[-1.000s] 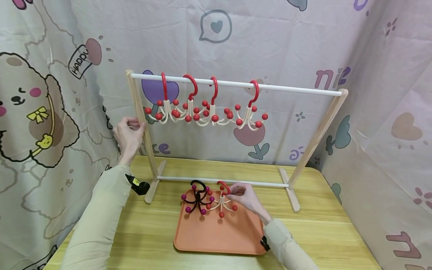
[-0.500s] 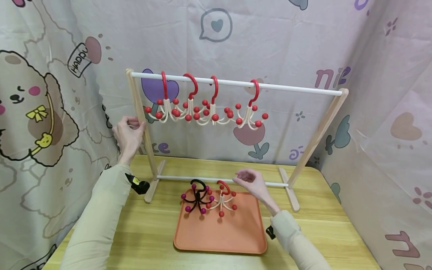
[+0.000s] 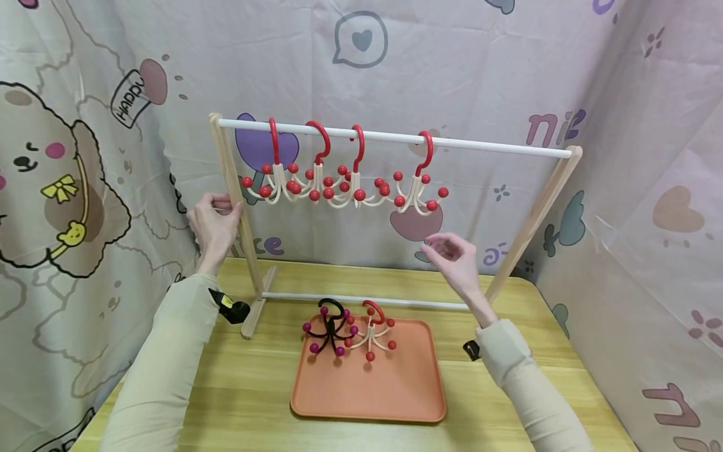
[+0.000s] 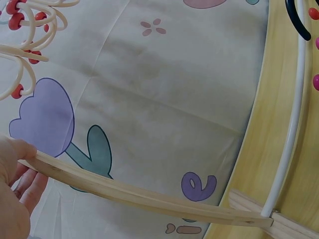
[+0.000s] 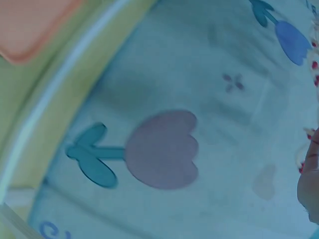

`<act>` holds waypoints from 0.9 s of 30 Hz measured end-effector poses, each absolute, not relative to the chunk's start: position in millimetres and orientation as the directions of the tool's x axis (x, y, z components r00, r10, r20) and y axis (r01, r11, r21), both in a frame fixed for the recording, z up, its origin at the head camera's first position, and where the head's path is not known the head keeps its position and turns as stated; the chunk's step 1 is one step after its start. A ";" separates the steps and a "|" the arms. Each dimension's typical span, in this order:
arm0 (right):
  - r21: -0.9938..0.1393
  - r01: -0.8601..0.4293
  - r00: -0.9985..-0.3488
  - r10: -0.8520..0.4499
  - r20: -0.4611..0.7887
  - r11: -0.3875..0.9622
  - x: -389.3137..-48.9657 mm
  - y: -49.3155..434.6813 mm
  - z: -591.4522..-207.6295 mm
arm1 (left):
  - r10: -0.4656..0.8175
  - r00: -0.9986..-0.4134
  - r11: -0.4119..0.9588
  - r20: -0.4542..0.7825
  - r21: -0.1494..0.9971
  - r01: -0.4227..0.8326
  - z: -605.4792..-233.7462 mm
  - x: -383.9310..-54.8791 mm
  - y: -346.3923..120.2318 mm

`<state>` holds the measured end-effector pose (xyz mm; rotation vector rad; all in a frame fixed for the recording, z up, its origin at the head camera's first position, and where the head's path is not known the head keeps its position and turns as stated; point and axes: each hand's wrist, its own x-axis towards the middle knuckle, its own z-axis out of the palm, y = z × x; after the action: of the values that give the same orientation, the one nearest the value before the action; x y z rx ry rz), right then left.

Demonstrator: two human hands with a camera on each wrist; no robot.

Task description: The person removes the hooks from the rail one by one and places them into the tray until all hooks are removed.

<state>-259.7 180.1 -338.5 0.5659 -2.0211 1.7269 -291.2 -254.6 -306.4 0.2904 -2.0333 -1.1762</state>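
On the left, my left hand (image 3: 213,225) grips the left wooden post (image 3: 246,242) of a rack with its thumb and fingers. In the left wrist view, the thumb lies along that post (image 4: 124,191). My right hand (image 3: 454,260) hangs in the air below the top rail, with loosely curled fingers and nothing in them. Several octopus-shaped hangers with red hooks and red balls hang from the white top rail (image 3: 497,145); the rightmost hanger (image 3: 417,188) is closest to my right hand. A similar red-hooked hanger (image 3: 371,333) lies on the orange tray (image 3: 373,392), beside a black hanger (image 3: 331,326) with purple balls.
A wooden tabletop (image 3: 248,389) carries the tray and the rack. Low across the rack runs a white bar (image 3: 316,297) just behind the tray. The right post (image 3: 533,223) stands behind my right forearm. Printed cloth (image 3: 361,81) hangs behind and at both sides.
My right hand has let go of the red-hooked hanger on the tray and moved up and to the right. My left hand stays on the post.
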 end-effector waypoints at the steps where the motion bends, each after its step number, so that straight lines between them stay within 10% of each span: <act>1: -0.810 -0.567 -0.821 -0.022 0.571 0.151 -260.5 182.0 -332.2 | -0.528 -0.687 0.552 0.500 0.816 0.170 -306.0 -291.1 -254.2; 27: -0.722 -0.594 -0.770 0.009 0.638 0.355 -286.8 175.9 -223.1 | -0.515 -0.694 0.545 0.504 0.817 0.190 -307.6 -291.0 -254.8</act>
<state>-286.8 175.9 -223.1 0.5061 -2.0726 1.4342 -291.0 -254.8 -307.6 0.2618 -2.0283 -1.1914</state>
